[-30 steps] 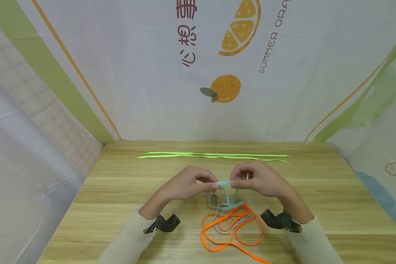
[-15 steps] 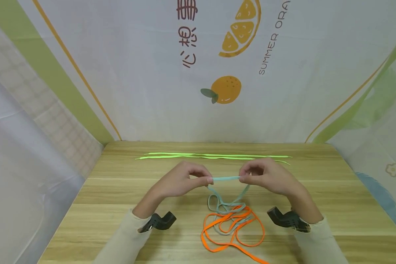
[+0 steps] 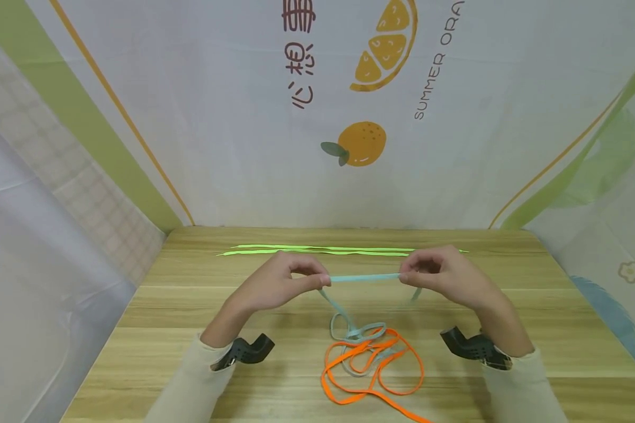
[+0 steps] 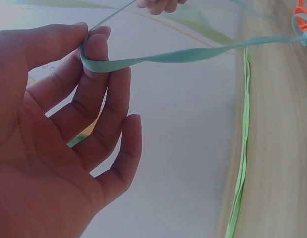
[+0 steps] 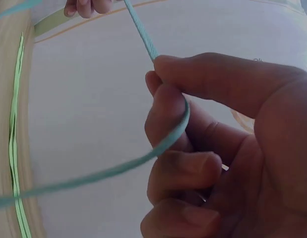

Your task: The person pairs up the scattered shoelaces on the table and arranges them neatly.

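The left hand [image 3: 276, 284] and right hand [image 3: 447, 277] face each other, apart, both in a pinch.

hands [image 3: 281, 286]: 2 | pale-blue lace [image 3: 365, 277]: at least 1 | green laces [image 3: 360, 253]: 2 | orange lace [image 3: 370, 389]: at least 1 | black wrist devices [image 3: 249, 351]: 2 | sleeves [image 3: 187, 382]: 2 | tabletop [image 3: 169, 329]: 1

And here we are inside a cloth-walled booth, set up like a small filming corner! White backdrop cloth [image 3: 243, 135] rises straight up behind the wood-grain counter [image 3: 164, 329], flashing a printed orange [image 3: 362, 144], an orange slice [image 3: 387, 50] and the lettering "SUMMER ORA" [image 3: 432, 82] (running upward at a slant, mind you). Left cloth [image 3: 26, 252] closes one flank, flower-printed right cloth [image 3: 587, 247] the other. And there, a black device [image 3: 249, 350] at each sleeve [image 3: 187, 385]! Home or studio beyond the drapes? Too close to call.
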Demonstrator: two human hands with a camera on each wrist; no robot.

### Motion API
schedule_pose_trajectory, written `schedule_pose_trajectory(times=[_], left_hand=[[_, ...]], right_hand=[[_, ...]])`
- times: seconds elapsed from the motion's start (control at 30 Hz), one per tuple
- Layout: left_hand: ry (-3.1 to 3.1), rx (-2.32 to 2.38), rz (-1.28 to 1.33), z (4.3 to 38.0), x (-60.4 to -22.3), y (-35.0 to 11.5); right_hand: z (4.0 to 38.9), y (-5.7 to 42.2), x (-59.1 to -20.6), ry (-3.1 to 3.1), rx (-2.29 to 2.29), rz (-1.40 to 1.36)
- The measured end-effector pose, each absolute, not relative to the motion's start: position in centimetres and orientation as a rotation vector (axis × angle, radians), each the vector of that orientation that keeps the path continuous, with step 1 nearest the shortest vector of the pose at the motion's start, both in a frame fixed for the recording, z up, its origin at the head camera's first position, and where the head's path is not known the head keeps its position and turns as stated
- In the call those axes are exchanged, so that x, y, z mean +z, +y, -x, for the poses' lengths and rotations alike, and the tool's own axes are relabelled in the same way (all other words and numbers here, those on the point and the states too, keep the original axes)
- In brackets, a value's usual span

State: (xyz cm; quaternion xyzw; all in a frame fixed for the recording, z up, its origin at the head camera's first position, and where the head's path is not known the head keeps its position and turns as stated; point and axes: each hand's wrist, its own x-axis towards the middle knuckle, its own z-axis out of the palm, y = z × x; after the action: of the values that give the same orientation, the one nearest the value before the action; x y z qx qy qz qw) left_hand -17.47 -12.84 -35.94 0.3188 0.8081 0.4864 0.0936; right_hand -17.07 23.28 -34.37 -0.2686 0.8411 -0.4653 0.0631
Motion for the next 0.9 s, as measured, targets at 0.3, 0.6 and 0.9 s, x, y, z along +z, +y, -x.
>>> schedule_pose_trajectory(times=[0.3, 0.6, 0.9], left_hand=[[2.405, 1.459, -0.912, 17.4, -35.5, -13.3], [2.418, 1.501, -0.903, 17.5, -35.0, -14.3], [2.432, 1.556, -0.879, 17.4, -34.2, -15.8]], right_hand=[[17.0, 24.7, -33.8, 2.595, -1.424, 0.805], [16.8, 26.5, -33.6, 2.584, -1.532, 0.798], [17.0, 28.3, -33.7, 2.536, -1.661, 0.813]])
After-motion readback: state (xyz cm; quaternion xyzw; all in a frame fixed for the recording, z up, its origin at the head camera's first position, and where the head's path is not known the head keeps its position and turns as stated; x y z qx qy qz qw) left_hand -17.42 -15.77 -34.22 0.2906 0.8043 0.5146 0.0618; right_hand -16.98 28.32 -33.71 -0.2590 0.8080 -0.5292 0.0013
